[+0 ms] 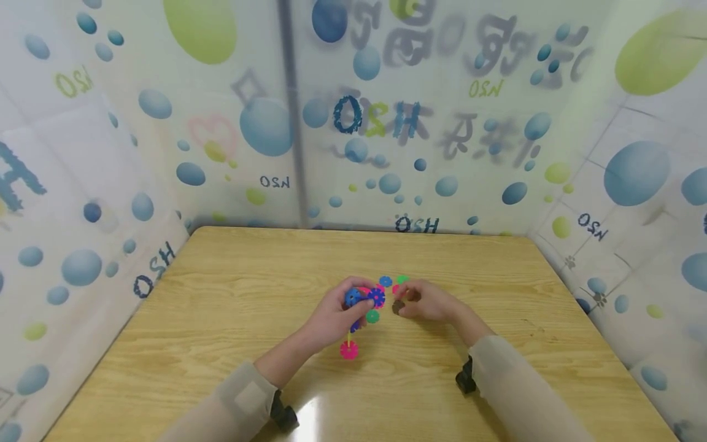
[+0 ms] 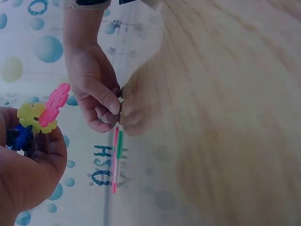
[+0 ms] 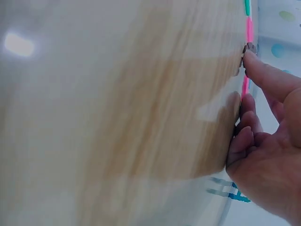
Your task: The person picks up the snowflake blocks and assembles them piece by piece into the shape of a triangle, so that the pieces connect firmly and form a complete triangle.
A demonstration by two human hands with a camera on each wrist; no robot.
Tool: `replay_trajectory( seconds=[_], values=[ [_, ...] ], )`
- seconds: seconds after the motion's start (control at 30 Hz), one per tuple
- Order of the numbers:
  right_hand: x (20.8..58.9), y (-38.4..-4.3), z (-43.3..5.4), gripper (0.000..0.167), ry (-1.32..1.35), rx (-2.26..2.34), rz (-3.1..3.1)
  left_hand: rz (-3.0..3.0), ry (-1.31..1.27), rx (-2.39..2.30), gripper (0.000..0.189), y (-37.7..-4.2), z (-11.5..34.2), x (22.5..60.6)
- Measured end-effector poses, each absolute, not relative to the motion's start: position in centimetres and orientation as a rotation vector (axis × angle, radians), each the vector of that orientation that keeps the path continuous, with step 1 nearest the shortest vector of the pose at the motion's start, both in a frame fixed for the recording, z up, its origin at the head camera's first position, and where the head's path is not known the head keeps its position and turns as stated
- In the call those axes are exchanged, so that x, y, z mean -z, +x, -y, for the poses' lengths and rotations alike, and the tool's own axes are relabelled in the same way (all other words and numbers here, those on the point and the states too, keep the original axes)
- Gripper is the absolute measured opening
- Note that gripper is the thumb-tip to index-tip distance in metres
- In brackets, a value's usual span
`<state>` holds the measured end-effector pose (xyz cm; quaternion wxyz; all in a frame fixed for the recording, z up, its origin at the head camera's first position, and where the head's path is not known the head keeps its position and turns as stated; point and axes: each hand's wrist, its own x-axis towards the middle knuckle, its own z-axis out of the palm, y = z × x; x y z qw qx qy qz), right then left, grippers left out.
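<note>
My left hand grips a joined cluster of notched plastic snowflake discs. Blue discs show at its fingers, and a pink disc hangs at the near end. In the left wrist view, a yellow disc with a pink disc slotted into it stands out above the left hand's fingers. My right hand, low at the tabletop, has thumb and fingertips on a brown disc, also seen edge-on in the right wrist view. How far the fingers wrap the brown disc is partly hidden.
Loose discs lie on the wooden table just past the hands: a blue disc, a green disc and a pink disc. Another green disc shows beside the left hand. Patterned curtain walls border the table's back and sides.
</note>
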<state>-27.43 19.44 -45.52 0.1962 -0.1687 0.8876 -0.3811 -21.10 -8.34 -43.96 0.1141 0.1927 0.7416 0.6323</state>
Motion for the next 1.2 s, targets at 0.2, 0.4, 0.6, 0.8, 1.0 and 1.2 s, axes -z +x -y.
replay_trajectory(
  seconds=[0.2, 0.4, 0.6, 0.8, 1.0, 1.2],
  values=[
    [45.3, -26.4, -20.2, 0.018, -0.400, 1.099, -2.510, -2.165, 0.555, -1.868, 0.031, -21.0, 8.3, 43.8],
    [45.2, -25.4, -20.9, 0.011, -0.392, 1.150, -2.546, -2.168, 0.547, -1.869, 0.032, -21.0, 8.3, 43.8],
    [44.8, -24.2, -21.3, 0.013, -0.395, 1.324, -2.527, -2.157, 0.538, -1.875, 0.034, -20.9, 8.3, 43.7],
    [43.8, -22.2, -20.5, 0.024, -0.380, 1.625, -2.453, -2.138, 0.530, -1.882, 0.032, -20.9, 8.4, 43.5],
    [42.9, -20.7, -18.9, 0.021, -0.464, 1.833, -2.404, -2.135, 0.559, -1.872, 0.033, -21.0, 8.3, 43.7],
    [42.6, -20.2, -18.0, 0.015, -0.555, 1.881, -2.434, -2.129, 0.534, -1.865, 0.033, -20.8, 8.3, 43.7]
  ],
)
